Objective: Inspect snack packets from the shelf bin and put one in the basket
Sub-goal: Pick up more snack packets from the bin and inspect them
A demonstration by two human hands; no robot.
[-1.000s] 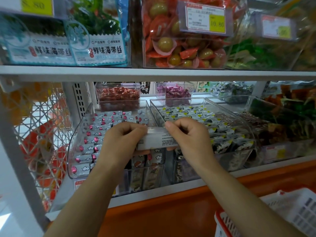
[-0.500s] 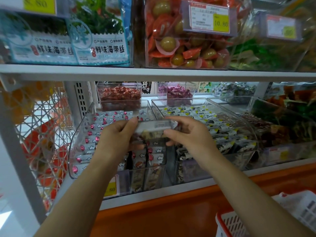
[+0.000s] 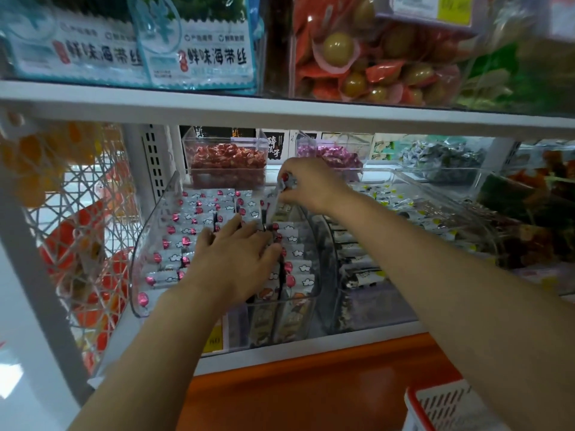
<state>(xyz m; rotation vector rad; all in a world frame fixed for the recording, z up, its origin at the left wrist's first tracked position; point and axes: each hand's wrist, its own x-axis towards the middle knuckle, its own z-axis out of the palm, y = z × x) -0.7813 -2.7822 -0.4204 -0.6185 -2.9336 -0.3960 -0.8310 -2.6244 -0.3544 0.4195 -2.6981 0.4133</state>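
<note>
Two hands work in the open top of the clear shelf bin [image 3: 149,237]. The upper shelf board [image 3: 280,112] hangs close above the bin, leaving a low gap. Left hand [image 3: 236,259]: flat, fingers spread, pressing on the rows of white packets [image 3: 199,213] inside the bin. Right hand [image 3: 314,185]: over the bin's back edge, fingers curled, pinching one snack packet [image 3: 281,197] held on end. Second clear bin [image 3: 367,306], just right of the bin, holds black-and-white packets. Basket [image 3: 435,405]: rim visible below and right of the bin, well apart.

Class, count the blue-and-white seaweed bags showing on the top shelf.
2 seaweed bags on the top shelf: one at the far left, the other just right of it, overlapping its edge. More may be hidden behind them.
</note>
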